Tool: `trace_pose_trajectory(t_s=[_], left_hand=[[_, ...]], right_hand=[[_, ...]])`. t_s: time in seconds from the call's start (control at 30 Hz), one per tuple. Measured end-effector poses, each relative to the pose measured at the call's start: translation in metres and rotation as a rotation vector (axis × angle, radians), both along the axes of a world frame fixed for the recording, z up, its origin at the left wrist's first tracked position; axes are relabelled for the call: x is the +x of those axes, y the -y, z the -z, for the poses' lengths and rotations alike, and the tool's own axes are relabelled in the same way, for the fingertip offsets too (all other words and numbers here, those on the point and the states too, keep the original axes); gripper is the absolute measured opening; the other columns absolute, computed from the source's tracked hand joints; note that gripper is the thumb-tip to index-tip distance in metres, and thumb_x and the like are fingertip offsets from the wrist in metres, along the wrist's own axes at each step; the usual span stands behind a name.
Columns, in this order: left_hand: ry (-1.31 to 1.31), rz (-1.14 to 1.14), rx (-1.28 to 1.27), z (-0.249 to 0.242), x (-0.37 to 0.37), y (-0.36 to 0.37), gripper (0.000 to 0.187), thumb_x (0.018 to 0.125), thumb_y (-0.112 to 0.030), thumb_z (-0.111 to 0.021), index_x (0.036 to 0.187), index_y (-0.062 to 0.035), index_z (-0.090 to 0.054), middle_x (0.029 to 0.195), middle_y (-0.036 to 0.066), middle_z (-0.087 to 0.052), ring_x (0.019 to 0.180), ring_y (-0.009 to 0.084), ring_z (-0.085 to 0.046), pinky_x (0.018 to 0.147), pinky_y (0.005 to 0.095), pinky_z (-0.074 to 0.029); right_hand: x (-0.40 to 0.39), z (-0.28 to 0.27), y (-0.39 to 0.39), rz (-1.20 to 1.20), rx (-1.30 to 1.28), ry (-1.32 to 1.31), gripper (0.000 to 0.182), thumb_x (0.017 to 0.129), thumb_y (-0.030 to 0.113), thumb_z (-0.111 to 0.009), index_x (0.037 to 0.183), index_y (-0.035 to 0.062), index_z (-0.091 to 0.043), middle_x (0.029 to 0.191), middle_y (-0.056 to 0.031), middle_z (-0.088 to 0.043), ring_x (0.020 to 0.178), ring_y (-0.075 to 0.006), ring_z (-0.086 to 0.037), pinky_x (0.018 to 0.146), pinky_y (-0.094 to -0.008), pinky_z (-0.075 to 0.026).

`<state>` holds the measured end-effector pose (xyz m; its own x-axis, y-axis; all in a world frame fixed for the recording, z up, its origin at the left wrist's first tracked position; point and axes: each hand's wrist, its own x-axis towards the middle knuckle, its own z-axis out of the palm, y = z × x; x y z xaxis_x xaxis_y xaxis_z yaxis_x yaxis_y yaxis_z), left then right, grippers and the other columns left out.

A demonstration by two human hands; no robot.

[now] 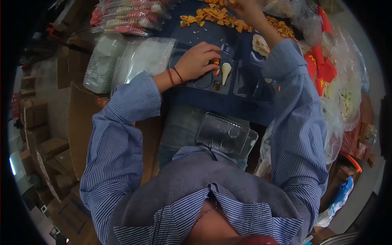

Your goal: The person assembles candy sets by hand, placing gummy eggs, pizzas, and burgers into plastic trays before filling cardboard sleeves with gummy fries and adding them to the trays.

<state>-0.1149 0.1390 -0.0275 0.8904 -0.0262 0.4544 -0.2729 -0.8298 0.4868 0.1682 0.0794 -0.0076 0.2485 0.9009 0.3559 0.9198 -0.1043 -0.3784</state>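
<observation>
On the dark blue table, my left hand [199, 61] reaches over a clear plastic tray [204, 83], its fingers bent around a small orange and white piece [216, 67]. Beside those fingertips, a cream cone-shaped piece [226, 73] lies in a compartment, with a small brown piece [217, 85] below it. My right hand [246, 11] is stretched to the far edge, over a pile of orange triangular pieces [218, 15]; its fingertips are partly cut off by the frame's top, and what they hold is hard to make out. A pale piece [260, 45] lies near my right forearm.
Stacked clear trays [104, 61] stand left of my left hand, behind them filled packs [126, 16]. Another clear tray [226, 134] rests on my lap. Plastic bags [345, 77] and red packets [322, 69] are at the right. Cardboard boxes [55, 147] fill the left side.
</observation>
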Motion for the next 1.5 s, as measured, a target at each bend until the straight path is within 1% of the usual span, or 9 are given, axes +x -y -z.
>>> trace_pose_trajectory(t_s=[0.2,0.47,0.57,0.67,0.97,1.07,1.1,1.17,1.5], left_hand=[[-0.001,0.030,0.179,-0.001,-0.018,0.003,0.024,0.082,-0.022,-0.069,0.100,-0.0061,-0.067,0.104,0.003,-0.063,0.101,0.0228,-0.056,0.085,0.0340,-0.046],[-0.005,0.022,0.400,-0.013,-0.026,0.013,0.027,0.086,-0.024,-0.066,0.106,-0.0060,-0.067,0.103,0.002,-0.066,0.109,0.0220,-0.054,0.091,0.0347,-0.044],[0.047,-0.060,0.215,-0.043,-0.038,0.038,0.024,0.088,-0.013,-0.063,0.109,-0.0018,-0.064,0.108,0.005,-0.065,0.105,0.0198,-0.058,0.088,0.0331,-0.048],[-0.395,-0.156,-1.014,-0.047,-0.048,0.112,0.020,0.088,-0.004,-0.062,0.107,-0.0004,-0.060,0.098,0.003,-0.061,0.089,0.0082,-0.059,0.073,0.0224,-0.050],[0.152,-0.219,-0.402,-0.026,-0.023,0.189,0.021,0.077,0.000,-0.070,0.097,-0.0030,-0.067,0.092,0.006,-0.065,0.077,0.0130,-0.063,0.067,0.0242,-0.051],[0.124,-0.249,-0.552,-0.022,-0.017,0.193,0.021,0.079,-0.001,-0.071,0.099,-0.0019,-0.066,0.091,0.006,-0.066,0.082,0.0141,-0.065,0.070,0.0247,-0.052],[0.125,-0.245,-0.552,-0.022,-0.015,0.195,0.021,0.079,-0.001,-0.071,0.099,-0.0019,-0.066,0.091,0.006,-0.066,0.082,0.0141,-0.065,0.070,0.0247,-0.052],[-0.159,-0.192,-1.310,-0.020,-0.013,0.199,0.018,0.083,-0.003,-0.069,0.101,-0.0005,-0.064,0.093,0.007,-0.067,0.085,0.0154,-0.066,0.074,0.0252,-0.053],[-0.260,-0.147,-1.794,-0.008,-0.004,0.203,0.014,0.090,-0.009,-0.065,0.099,0.0008,-0.065,0.097,0.009,-0.067,0.088,0.0149,-0.065,0.078,0.0264,-0.056]], right_hand=[[-0.048,-0.054,0.096,-0.028,-0.088,-0.054,0.018,0.092,0.009,-0.060,0.109,0.0044,-0.059,0.092,-0.0029,-0.066,0.080,-0.0104,-0.064,0.070,-0.0245,-0.051],[-0.160,-0.080,0.213,0.015,0.031,-1.044,0.014,0.088,0.004,-0.065,0.101,0.0010,-0.060,0.088,-0.0014,-0.064,0.075,-0.0067,-0.059,0.067,-0.0209,-0.048],[-0.194,-0.060,0.238,0.118,0.118,-1.184,0.017,0.089,0.004,-0.064,0.104,-0.0001,-0.058,0.092,-0.0038,-0.064,0.079,-0.0086,-0.061,0.070,-0.0207,-0.050],[-0.228,-0.029,0.234,0.175,0.321,-1.269,0.017,0.088,0.003,-0.065,0.103,-0.0009,-0.058,0.093,-0.0044,-0.065,0.082,-0.0092,-0.063,0.073,-0.0213,-0.051],[-0.239,0.005,0.245,0.359,0.818,-1.621,0.018,0.091,0.002,-0.060,0.108,0.0009,-0.055,0.093,-0.0063,-0.064,0.086,-0.0125,-0.063,0.075,-0.0234,-0.051],[-0.235,0.006,0.254,0.406,0.840,-1.685,0.019,0.092,0.002,-0.058,0.111,0.0007,-0.055,0.099,-0.0102,-0.066,0.094,-0.0161,-0.064,0.079,-0.0247,-0.052],[-0.234,0.007,0.255,0.408,0.844,-1.683,0.019,0.092,0.002,-0.058,0.111,0.0007,-0.055,0.099,-0.0102,-0.066,0.094,-0.0161,-0.064,0.079,-0.0247,-0.052],[-0.233,0.009,0.258,0.477,0.900,-1.250,0.019,0.091,0.002,-0.059,0.110,0.0003,-0.056,0.107,-0.0137,-0.066,0.099,-0.0191,-0.064,0.081,-0.0268,-0.052],[-0.223,0.004,0.267,0.469,0.582,-0.639,0.022,0.080,0.005,-0.072,0.099,-0.0004,-0.063,0.096,-0.0106,-0.070,0.089,-0.0168,-0.067,0.079,-0.0266,-0.051]])
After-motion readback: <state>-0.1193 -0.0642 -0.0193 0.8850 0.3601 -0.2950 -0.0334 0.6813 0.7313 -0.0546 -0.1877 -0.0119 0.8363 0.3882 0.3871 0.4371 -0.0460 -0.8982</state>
